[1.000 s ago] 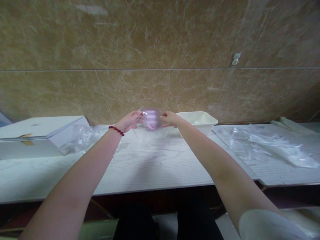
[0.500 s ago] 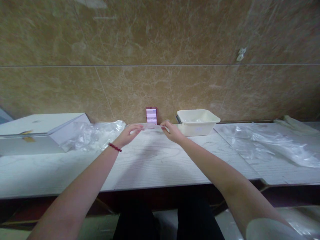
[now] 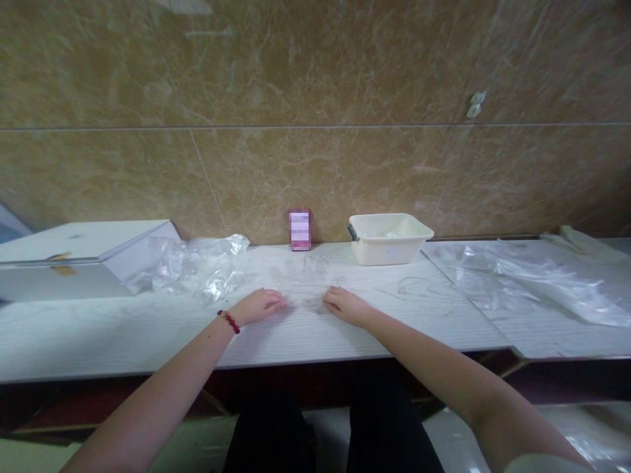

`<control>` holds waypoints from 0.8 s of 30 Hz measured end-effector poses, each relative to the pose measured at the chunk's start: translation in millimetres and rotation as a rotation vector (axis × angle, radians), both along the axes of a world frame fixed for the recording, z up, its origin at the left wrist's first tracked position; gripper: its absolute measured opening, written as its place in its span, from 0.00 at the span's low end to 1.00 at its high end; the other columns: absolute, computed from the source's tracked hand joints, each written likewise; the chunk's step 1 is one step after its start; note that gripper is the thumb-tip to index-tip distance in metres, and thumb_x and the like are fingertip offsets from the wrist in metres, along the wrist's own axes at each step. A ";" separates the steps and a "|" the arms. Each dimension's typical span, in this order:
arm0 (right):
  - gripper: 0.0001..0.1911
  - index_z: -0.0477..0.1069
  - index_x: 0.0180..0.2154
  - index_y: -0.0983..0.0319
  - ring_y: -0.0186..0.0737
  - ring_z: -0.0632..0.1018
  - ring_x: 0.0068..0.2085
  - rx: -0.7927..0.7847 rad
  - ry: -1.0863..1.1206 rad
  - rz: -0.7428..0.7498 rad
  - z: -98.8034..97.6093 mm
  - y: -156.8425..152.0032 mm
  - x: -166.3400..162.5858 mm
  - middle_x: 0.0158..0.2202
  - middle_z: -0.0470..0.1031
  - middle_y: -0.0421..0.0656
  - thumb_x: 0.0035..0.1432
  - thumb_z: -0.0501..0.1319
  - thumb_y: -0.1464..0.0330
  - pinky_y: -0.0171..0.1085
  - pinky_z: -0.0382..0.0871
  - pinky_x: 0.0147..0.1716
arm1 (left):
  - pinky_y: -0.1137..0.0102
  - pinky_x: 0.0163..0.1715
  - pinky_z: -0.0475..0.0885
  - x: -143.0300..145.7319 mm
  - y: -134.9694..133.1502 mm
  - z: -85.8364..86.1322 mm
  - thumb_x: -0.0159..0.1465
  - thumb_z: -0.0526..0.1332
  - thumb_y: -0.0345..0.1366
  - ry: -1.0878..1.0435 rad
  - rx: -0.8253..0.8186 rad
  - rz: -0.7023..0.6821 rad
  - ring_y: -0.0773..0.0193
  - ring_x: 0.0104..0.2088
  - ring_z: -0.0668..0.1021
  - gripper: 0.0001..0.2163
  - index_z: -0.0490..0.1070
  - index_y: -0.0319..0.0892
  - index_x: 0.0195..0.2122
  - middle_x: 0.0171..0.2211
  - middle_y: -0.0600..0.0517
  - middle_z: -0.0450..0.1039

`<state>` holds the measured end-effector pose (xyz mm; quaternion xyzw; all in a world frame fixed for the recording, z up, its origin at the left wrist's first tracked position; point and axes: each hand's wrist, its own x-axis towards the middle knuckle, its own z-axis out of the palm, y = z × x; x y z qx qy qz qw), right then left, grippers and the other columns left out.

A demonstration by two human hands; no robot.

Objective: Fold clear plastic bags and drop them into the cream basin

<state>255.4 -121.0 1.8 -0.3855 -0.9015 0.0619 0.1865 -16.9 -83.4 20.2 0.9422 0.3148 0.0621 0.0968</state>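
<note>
A thin, clear plastic film [image 3: 302, 274] lies on the white wood-grain table between my hands; its outline is faint, and I cannot tell whether it is a bag or a single sheet. My left hand [image 3: 257, 305], with a red bead bracelet at the wrist, is closed at the film's near left corner. At the near right corner, my right hand [image 3: 346, 305] has its fingers curled down and pressed together on the film. Both hands rest low, touching or almost touching the tabletop.
A phone [image 3: 300, 230] leans upright against the marble wall. Right of it stands a cream plastic bin [image 3: 387, 253] with clear items inside. Crumpled clear plastic [image 3: 197, 263] lies beside a white box [image 3: 93, 243] at left. More clear plastic [image 3: 547, 282] spreads at right.
Both hands have come down and toward me, from in front of the phone to the nearer tabletop. The clear film, held up between them before, now lies on the table.
</note>
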 end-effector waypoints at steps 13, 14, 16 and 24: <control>0.12 0.66 0.40 0.56 0.42 0.62 0.50 -0.129 -0.035 -0.052 17.5 -12.5 16.3 0.45 0.67 0.42 0.53 0.50 0.65 0.55 0.39 0.49 | 0.72 0.43 0.61 -1.5 -24.7 13.0 0.61 0.44 0.44 0.031 -0.067 -0.091 0.66 0.42 0.69 0.17 0.68 0.46 0.42 0.42 0.52 0.68; 0.13 0.65 0.40 0.56 0.40 0.62 0.50 -0.121 -0.027 -0.059 19.2 -9.9 14.4 0.44 0.67 0.42 0.54 0.48 0.65 0.54 0.38 0.50 | 0.72 0.43 0.61 0.1 -24.1 14.1 0.61 0.43 0.43 0.019 -0.067 -0.080 0.66 0.42 0.69 0.18 0.68 0.45 0.42 0.42 0.51 0.68; 0.15 0.65 0.41 0.58 0.38 0.65 0.48 -0.096 0.011 -0.102 20.0 -0.8 5.6 0.43 0.68 0.43 0.56 0.45 0.65 0.51 0.39 0.51 | 0.71 0.43 0.61 7.0 -19.7 13.6 0.62 0.41 0.42 -0.014 -0.023 -0.020 0.66 0.41 0.69 0.19 0.67 0.43 0.42 0.40 0.50 0.69; 0.23 0.54 0.51 0.63 0.42 0.56 0.54 -0.110 -0.112 -0.382 -4.1 39.7 -42.3 0.54 0.56 0.48 0.55 0.44 0.61 0.43 0.45 0.51 | 0.58 0.51 0.50 41.2 8.1 -25.9 0.58 0.44 0.49 0.083 0.194 0.340 0.54 0.55 0.54 0.24 0.54 0.42 0.53 0.54 0.44 0.53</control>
